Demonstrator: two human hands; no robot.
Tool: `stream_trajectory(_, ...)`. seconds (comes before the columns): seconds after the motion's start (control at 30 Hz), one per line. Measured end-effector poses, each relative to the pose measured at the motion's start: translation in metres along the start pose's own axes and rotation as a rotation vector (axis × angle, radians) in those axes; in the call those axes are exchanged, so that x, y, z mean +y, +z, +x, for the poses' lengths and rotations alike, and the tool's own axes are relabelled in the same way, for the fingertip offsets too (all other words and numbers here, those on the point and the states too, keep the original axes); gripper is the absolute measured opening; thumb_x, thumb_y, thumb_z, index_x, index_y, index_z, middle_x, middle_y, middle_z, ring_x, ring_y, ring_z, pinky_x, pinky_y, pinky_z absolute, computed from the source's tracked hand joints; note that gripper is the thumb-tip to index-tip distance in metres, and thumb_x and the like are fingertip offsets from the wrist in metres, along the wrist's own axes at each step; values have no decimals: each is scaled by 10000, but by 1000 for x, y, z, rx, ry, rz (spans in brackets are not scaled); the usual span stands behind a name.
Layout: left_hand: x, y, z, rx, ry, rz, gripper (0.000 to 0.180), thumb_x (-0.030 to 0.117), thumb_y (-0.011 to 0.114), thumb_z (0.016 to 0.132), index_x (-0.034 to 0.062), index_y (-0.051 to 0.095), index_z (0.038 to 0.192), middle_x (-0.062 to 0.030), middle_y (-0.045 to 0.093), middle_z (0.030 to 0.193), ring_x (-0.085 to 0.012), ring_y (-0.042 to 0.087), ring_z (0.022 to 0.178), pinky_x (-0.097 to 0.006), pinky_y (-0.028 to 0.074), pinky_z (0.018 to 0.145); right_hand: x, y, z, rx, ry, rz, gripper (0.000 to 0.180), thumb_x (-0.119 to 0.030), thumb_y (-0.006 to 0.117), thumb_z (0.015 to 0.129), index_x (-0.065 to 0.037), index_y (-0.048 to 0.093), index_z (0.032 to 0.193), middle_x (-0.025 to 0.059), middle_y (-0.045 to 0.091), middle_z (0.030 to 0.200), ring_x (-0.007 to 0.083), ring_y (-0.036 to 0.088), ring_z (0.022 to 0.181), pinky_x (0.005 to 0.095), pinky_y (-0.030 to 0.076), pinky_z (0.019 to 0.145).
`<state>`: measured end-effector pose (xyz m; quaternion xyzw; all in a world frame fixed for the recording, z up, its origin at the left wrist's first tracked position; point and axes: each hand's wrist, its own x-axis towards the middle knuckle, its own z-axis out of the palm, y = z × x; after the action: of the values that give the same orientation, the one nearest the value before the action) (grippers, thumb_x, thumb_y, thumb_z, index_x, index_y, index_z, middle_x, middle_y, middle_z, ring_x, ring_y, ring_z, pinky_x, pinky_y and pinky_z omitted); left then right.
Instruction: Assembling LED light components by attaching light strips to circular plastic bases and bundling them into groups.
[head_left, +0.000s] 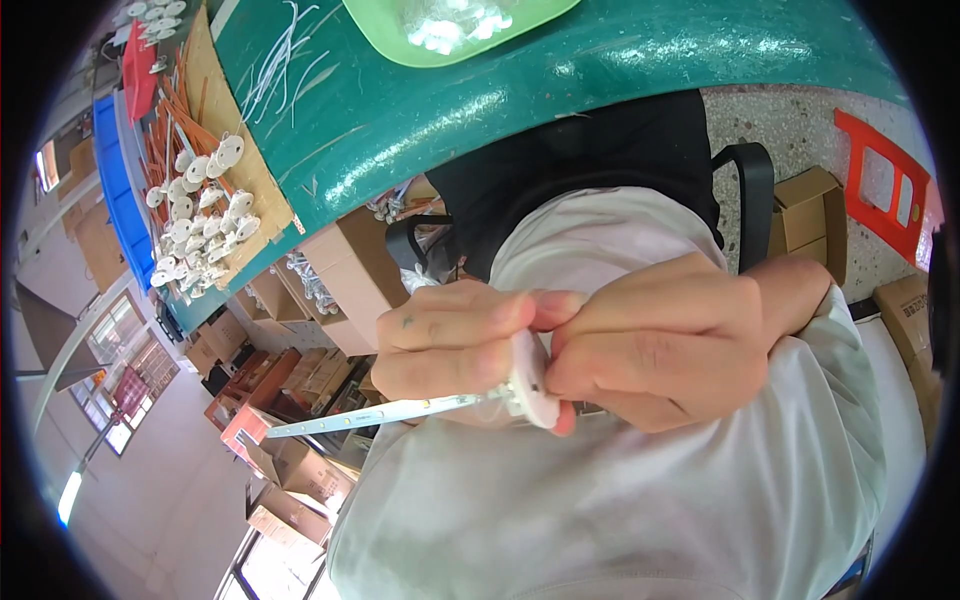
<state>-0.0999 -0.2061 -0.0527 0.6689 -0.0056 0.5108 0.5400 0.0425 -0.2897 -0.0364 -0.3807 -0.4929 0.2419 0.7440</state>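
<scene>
Over the shirt front (pixel 600 500): white disc (pixel 530 378) with strip, both hands on it

Head view. The left hand (pixel 450 340) comes in from the left, the right hand (pixel 660 345) from the right; the fingers of both are drawn narrow, pinching the disc between them. Disc stands on edge, slightly tilted. What lies under the pressed fingertips is hidden.

Pale strip (pixel 365 417) with small yellow dots leaves the disc's left side, its far end free. Judgement: two-sided hold likely for steadiness; strip probably points left to keep its length clear of the right hand.

Containers: green tray (pixel 550 14) on the green bench (pixel 650 60) holds small white pieces (pixel 450 32), perhaps bagged; glare hides detail. Presumably set there for reach.

To the left, a cardboard sheet (pixel 265 190) carries many disc-ended parts (pixel 205 215), discs crowded toward the near edge, perhaps for easy picking. Loose white wires (pixel 285 60) lie beside the sheet. Below, a cardboard box (pixel 345 285). On the floor at right, another carton (pixel 800 215), contents not visible
</scene>
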Motion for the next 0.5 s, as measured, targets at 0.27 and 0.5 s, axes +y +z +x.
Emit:
stream_trajectory(0.27,4,-5,0,-48,-121,12,650,162,909,678,-53,525,1157,-340,607,1163,-402,716,878,-382,624,760,-3,-12,1,-92,211,73,102,-16,773,777,17,705,845,119,681,770,164,658,570,225,537,518)
stream_trajectory(0.5,7,-8,1,-70,-165,17,656,128,907,675,-54,527,1178,-339,599,1183,-422,707,895,-396,623,771,1,-13,-5,-117,237,67,119,-13,784,746,21,705,829,118,682,770,153,668,583,223,537,518)
